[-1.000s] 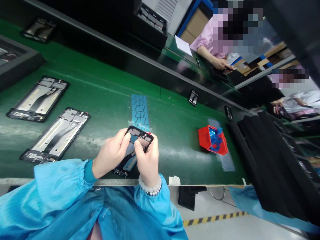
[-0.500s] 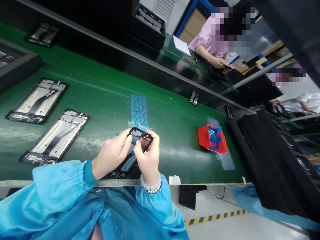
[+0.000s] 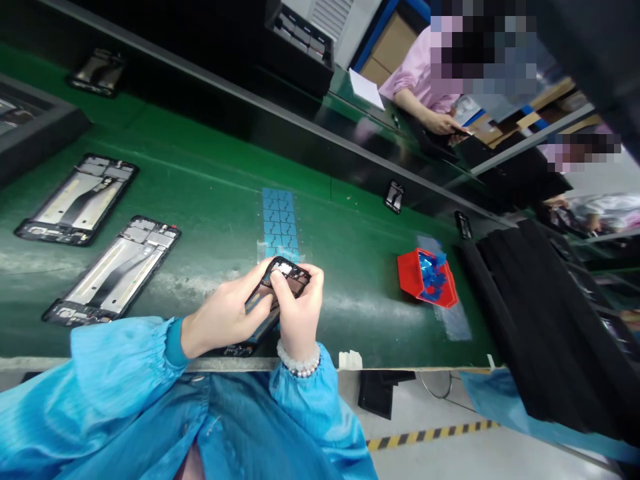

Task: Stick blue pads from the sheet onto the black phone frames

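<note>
Extending from two blue sleeves (image 3: 120,353), the left hand (image 3: 223,317) and the right hand (image 3: 299,320) jointly hold one phone frame (image 3: 297,287), tilted, at the near edge of the green bench (image 3: 360,300). The left hand closes along the frame's left side; the right hand wraps the right edge, thumb on the inner face. One white tape piece (image 3: 350,361) sits on the bench edge, right of the hands.

To the left lie two open phone assemblies, uncovered side up: one nearer (image 3: 113,270), one farther (image 3: 77,200). Just beyond the hands lies one blue label sheet (image 3: 280,220), arranged in two columns, its near end partly hidden. To the right stands one red bin (image 3: 410,275) containing blue scraps (image 3: 433,273); their number cannot be told.

Farther away lie three more assemblies: one at far left (image 3: 97,72), two at far right (image 3: 395,197) (image 3: 463,225). Beyond the bench are one white paper (image 3: 367,89) and one co-worker in a pink top (image 3: 417,63).
</note>
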Demonstrator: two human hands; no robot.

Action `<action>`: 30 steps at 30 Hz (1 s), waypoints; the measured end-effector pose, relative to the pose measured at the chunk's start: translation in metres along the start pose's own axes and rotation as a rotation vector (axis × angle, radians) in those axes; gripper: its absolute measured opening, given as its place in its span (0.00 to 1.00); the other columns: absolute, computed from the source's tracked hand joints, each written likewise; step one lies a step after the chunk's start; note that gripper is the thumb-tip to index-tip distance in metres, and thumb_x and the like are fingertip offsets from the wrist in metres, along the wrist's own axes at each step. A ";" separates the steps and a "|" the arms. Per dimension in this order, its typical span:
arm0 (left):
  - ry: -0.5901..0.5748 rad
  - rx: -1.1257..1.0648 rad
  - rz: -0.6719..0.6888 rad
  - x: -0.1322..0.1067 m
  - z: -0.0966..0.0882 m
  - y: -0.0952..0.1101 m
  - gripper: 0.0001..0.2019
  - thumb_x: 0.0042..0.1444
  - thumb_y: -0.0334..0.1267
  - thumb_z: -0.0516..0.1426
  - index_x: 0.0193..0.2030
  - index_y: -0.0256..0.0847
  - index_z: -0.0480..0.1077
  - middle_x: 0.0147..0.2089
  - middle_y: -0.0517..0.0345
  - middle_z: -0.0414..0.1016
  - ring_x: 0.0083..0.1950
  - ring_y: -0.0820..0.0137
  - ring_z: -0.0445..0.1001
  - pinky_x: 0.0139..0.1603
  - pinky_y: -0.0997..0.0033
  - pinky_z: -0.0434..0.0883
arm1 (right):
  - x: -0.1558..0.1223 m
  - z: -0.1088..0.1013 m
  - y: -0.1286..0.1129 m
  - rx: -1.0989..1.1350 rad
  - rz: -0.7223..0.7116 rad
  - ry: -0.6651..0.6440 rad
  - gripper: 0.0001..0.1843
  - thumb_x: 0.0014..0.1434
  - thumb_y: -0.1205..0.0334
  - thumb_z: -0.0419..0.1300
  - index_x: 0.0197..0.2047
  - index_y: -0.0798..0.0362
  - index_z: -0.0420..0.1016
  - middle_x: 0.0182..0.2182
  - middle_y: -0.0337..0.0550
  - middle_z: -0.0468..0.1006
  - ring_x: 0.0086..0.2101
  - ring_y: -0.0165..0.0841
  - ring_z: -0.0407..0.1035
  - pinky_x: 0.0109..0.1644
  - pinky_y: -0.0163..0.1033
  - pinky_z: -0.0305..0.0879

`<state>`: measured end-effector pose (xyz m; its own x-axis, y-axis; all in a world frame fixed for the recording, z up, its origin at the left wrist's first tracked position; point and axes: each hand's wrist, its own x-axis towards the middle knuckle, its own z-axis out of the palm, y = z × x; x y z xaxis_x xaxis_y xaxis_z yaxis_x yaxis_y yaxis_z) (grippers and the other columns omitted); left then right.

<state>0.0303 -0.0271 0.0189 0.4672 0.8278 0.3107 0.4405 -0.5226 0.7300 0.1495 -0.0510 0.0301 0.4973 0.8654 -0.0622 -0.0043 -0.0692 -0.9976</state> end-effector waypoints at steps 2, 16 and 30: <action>-0.021 -0.049 -0.042 0.000 -0.001 0.000 0.25 0.59 0.38 0.48 0.62 0.29 0.60 0.49 0.49 0.77 0.42 0.67 0.79 0.43 0.75 0.73 | -0.002 -0.002 0.002 0.004 0.004 -0.009 0.19 0.50 0.58 0.63 0.41 0.51 0.60 0.34 0.37 0.74 0.34 0.29 0.73 0.41 0.37 0.71; -0.156 -0.170 -0.279 0.006 -0.003 0.000 0.29 0.58 0.42 0.48 0.66 0.32 0.57 0.25 0.62 0.73 0.20 0.75 0.64 0.22 0.79 0.63 | 0.001 -0.022 -0.004 -0.885 -0.884 -0.070 0.08 0.59 0.67 0.57 0.40 0.49 0.76 0.34 0.44 0.75 0.42 0.35 0.65 0.48 0.43 0.63; -0.121 -0.142 -0.220 0.005 -0.003 0.005 0.29 0.58 0.39 0.46 0.65 0.27 0.57 0.39 0.52 0.78 0.33 0.67 0.77 0.39 0.72 0.72 | 0.012 -0.018 -0.013 -0.987 -1.088 -0.154 0.06 0.59 0.69 0.57 0.31 0.52 0.71 0.31 0.40 0.75 0.41 0.34 0.65 0.46 0.39 0.60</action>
<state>0.0325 -0.0253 0.0254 0.4639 0.8834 0.0664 0.4341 -0.2920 0.8522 0.1714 -0.0482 0.0429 -0.2265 0.7509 0.6203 0.9125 0.3864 -0.1345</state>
